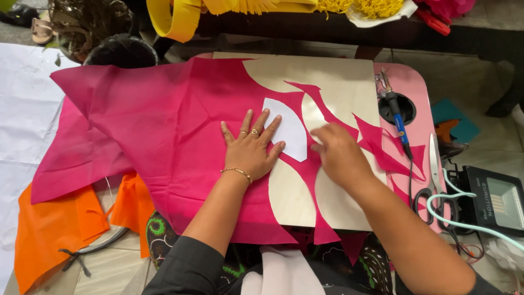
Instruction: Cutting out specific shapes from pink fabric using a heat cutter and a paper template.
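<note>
My left hand (250, 147) lies flat, fingers spread, on a large sheet of pink fabric (164, 125) spread over a pale board (338, 82). Its fingertips rest on the left edge of a white leaf-shaped paper template (289, 130) lying on the fabric. My right hand (338, 153) is just right of the template, blurred, its fingers curled over the fabric's cut edge; whether it holds anything is unclear. Curved petal shapes have been cut out of the fabric, leaving narrow pink strips (376, 139) across the board.
A blue-handled corded tool (397, 123) and scissors (434, 175) lie on the pink table (420, 104) at right. A black lamp (494, 199) sits further right. Orange fabric (60, 229) lies at lower left, white sheet (22, 109) at left, yellow decorations (245, 8) at top.
</note>
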